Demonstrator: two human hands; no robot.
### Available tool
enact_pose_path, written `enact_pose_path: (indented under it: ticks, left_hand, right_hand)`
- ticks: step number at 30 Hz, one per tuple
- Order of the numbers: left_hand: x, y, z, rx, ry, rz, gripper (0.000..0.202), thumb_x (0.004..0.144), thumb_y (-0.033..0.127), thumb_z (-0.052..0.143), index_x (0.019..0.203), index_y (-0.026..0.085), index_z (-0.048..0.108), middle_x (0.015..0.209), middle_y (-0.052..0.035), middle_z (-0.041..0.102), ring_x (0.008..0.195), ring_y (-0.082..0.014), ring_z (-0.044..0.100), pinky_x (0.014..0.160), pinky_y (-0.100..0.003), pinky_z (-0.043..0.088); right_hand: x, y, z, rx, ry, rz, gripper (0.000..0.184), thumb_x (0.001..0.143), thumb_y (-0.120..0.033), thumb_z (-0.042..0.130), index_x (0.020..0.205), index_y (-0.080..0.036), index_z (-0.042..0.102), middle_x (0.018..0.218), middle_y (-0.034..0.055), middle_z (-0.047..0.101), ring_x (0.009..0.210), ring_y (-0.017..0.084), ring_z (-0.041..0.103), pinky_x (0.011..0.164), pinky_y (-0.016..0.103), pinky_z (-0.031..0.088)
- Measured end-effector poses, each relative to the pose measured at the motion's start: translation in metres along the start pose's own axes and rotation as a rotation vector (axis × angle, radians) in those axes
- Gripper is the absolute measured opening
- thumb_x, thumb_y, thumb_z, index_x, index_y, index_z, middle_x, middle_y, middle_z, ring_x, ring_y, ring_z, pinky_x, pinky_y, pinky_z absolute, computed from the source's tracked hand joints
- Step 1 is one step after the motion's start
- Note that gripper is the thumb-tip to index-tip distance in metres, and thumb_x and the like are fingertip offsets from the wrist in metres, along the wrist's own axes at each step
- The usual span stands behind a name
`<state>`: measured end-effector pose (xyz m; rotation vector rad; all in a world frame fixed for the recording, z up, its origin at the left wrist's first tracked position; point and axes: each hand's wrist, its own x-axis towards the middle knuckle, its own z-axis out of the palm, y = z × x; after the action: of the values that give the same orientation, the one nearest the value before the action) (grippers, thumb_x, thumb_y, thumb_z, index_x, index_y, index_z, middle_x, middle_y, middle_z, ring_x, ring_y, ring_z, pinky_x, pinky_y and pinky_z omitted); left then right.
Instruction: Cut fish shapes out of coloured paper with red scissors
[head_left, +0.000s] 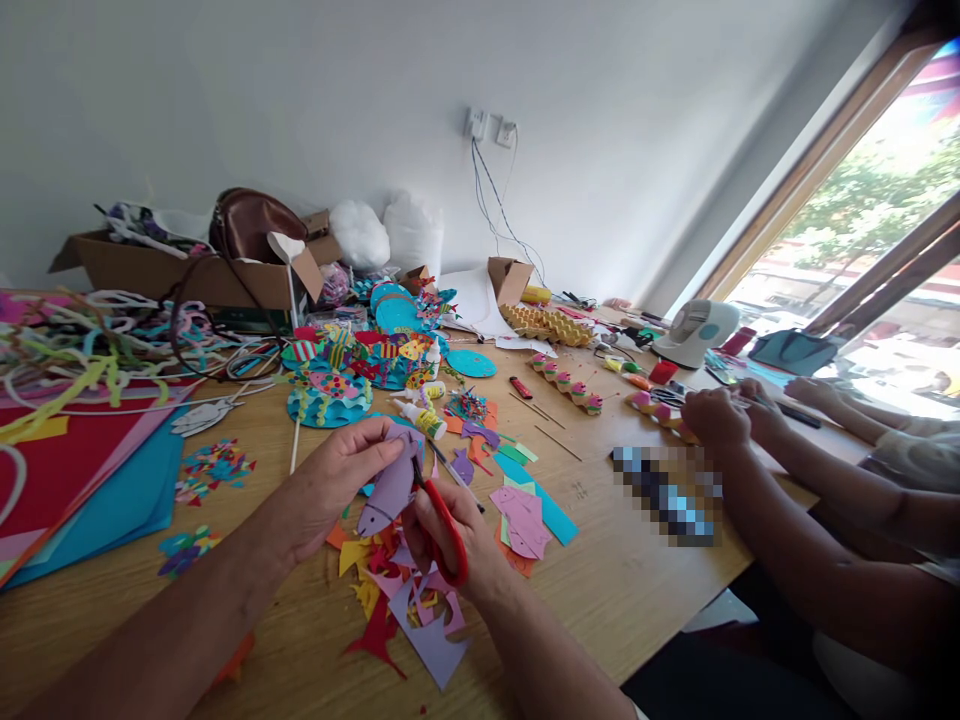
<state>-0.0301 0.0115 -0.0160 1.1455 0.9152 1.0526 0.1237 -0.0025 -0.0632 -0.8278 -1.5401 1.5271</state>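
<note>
Between the thumb and fingers of my left hand [352, 470] is a light purple paper fish [388, 492], its head pointing down toward me. My right hand [457, 535] is closed round the red handles of a pair of scissors [448, 530]. The dark blades lie against the fish's right edge. Below both hands spreads a heap of paper scraps [382, 625] in red, yellow, pink and purple. To the right lie several pink paper fish [521, 520] and a blue paper strip [551, 510]. Glue bottles [426, 418] rest just beyond my hands.
At left are coloured paper sheets [112, 500], fuzzy craft stems [90, 340] and a cardboard box [180, 280]. Decorated blue discs [330, 405] stand mid-table. Another person's arms [795, 540] rest along the right side, near a white fan [694, 330] and a pixelated object [664, 495].
</note>
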Motion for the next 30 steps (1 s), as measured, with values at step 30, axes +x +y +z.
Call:
enact_pose_path:
  ticks: [30]
  left_hand:
    - [0.0004, 0.0010, -0.0010, 0.012, 0.047, -0.005, 0.017, 0.073, 0.036, 0.066, 0.073, 0.019, 0.064, 0.063, 0.0037, 0.058, 0.053, -0.0097, 0.047, 0.049, -0.019, 0.036]
  right_hand:
    - [0.0005, 0.0023, 0.0006, -0.025, 0.007, 0.005, 0.057, 0.079, -0.071, 0.050, 0.056, -0.018, 0.045, 0.041, -0.0055, 0.044, 0.032, 0.005, 0.033, 0.034, 0.017, 0.023]
